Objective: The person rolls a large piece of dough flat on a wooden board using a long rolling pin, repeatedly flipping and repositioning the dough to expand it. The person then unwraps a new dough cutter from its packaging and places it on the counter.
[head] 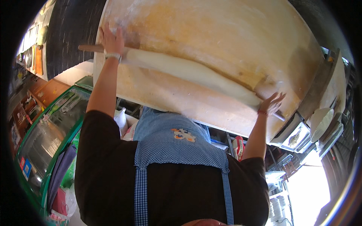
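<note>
A long pale roll of dough (192, 73), wrapped around a wooden rolling pin (90, 48), lies aslant across a floured wooden board (215, 28). The pin's left end sticks out past the board's left edge. My left hand (112, 41), with a band at the wrist, is over the pin near that end, palm down and fingers spread. At the other end of the roll, my right hand (271, 105) is over the pin with its fingers apart and raised. Neither hand's fingers close around the pin. Both hands look slightly blurred.
A dark tabletop (73, 34) adjoins the board at the left. Below it stands a green-framed glass-topped freezer (51, 130). At the right are a lit screen (295, 137) and a pale bowl-like container (321, 124). White sacks (121, 120) lie under the board.
</note>
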`<action>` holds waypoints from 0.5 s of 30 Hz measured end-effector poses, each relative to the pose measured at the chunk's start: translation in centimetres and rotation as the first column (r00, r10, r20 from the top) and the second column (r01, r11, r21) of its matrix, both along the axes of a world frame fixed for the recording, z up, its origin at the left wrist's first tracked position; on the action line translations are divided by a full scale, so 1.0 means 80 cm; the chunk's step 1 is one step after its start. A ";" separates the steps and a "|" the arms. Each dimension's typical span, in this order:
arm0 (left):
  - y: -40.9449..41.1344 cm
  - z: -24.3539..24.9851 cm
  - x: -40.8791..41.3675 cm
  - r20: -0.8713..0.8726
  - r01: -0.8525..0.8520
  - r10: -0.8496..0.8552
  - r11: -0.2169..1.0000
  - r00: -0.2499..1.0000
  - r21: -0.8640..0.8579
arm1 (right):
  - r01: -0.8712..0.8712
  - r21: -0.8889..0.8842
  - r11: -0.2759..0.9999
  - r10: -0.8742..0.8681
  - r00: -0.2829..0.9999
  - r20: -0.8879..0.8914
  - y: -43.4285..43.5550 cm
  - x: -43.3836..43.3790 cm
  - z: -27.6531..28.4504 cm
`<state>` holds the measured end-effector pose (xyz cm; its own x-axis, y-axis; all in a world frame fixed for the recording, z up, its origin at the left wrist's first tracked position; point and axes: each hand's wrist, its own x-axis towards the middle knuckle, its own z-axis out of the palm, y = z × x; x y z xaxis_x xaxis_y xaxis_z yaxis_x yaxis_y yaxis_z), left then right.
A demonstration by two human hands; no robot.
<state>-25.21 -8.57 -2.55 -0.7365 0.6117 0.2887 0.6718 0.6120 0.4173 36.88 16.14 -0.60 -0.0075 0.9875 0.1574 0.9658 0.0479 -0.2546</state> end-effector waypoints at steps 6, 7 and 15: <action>-0.125 -0.018 0.010 -0.037 0.093 -0.109 0.952 0.993 -0.291 | -0.113 -0.064 0.992 0.124 0.965 0.231 -0.177 0.091 -0.019; -0.128 -0.018 0.010 -0.035 0.133 -0.148 0.953 0.988 -0.271 | -0.102 -0.105 0.989 0.128 0.952 0.279 -0.164 0.083 -0.016; 0.035 -0.011 -0.077 -0.100 0.054 -0.043 0.992 0.994 0.110 | -0.049 0.039 0.998 0.046 0.996 0.078 0.023 0.000 0.009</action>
<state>-31.41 -5.80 -3.45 -0.6718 0.6058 0.4263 0.7404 0.5305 0.4128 36.90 17.95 0.15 -0.0678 0.9785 0.1949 0.9788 0.1030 -0.1769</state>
